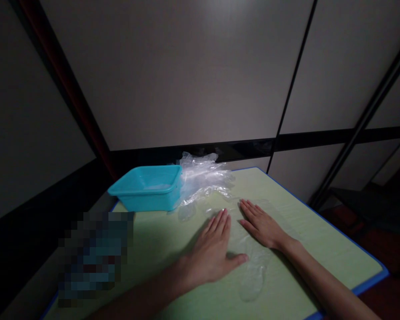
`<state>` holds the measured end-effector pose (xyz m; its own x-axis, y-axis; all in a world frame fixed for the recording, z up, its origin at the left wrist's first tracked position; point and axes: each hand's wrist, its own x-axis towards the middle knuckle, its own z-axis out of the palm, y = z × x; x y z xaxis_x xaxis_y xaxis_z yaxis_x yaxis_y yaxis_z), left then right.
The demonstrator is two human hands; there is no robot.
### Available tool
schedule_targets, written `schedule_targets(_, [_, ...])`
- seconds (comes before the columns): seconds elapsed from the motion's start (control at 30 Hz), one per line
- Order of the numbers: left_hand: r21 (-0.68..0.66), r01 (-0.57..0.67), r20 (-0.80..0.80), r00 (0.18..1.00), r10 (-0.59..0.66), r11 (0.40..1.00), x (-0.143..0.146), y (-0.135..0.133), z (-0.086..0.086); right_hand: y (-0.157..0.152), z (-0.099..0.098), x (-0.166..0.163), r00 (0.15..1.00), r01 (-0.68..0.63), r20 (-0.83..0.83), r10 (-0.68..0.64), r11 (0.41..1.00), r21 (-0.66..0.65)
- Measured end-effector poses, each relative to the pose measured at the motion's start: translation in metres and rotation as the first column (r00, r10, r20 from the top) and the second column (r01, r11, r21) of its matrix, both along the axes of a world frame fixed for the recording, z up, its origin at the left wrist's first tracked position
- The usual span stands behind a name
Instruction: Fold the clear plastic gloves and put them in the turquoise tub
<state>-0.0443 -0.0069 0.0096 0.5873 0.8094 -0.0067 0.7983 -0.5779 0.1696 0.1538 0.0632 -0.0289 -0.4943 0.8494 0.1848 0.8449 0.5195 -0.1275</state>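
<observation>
My left hand (pixel 213 251) lies flat, fingers stretched out, on a clear plastic glove (pixel 253 271) spread on the light green table (pixel 320 249). My right hand (pixel 262 224) also rests flat and open on the same glove, just right of the left hand, fingertips pointing away and to the left. Neither hand grips anything. A crumpled heap of clear plastic gloves (pixel 203 178) sits beyond my fingertips at the table's far edge.
A turquoise plastic basin (pixel 146 189) stands at the far left of the table, touching the glove heap. The table has a blue rim (pixel 373 262). A blurred patch covers the near left corner. Grey wall panels rise right behind the table.
</observation>
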Motion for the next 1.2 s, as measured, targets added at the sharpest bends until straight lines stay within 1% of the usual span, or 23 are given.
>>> schedule_targets(0.1, [0.038,-0.085,-0.025,0.996,0.086,0.996,-0.001,0.019,-0.007,0.0,0.001,-0.001,1.0,-0.001,0.02,0.001,1.0,-0.016])
schedule_targets(0.2, [0.063,-0.101,-0.035,0.994,0.103,0.993,-0.004,0.03,-0.016,0.0,0.001,-0.001,1.0,0.0,0.02,0.001,1.0,-0.023])
schedule_targets(0.3, [0.068,-0.099,-0.042,0.994,0.102,0.993,-0.007,0.031,-0.022,-0.001,0.001,0.0,1.0,-0.003,0.013,0.003,1.0,-0.02])
schedule_targets(0.77, [0.055,-0.128,-0.073,0.989,0.132,0.99,-0.012,0.027,-0.017,0.001,0.002,0.001,0.997,-0.001,0.074,0.005,0.999,-0.052])
schedule_targets(0.87, [0.055,-0.131,-0.077,0.988,0.135,0.99,-0.012,0.026,-0.016,0.005,0.001,0.016,0.997,0.04,0.073,-0.035,0.997,-0.061])
schedule_targets(1.07, [0.065,-0.13,-0.061,0.989,0.134,0.989,-0.011,0.025,-0.016,0.017,-0.005,0.063,0.979,0.188,0.093,-0.182,0.981,-0.053])
schedule_targets(1.2, [0.091,-0.125,-0.038,0.991,0.129,0.988,-0.013,0.026,-0.021,0.021,-0.007,0.077,0.966,0.241,0.111,-0.232,0.967,-0.077])
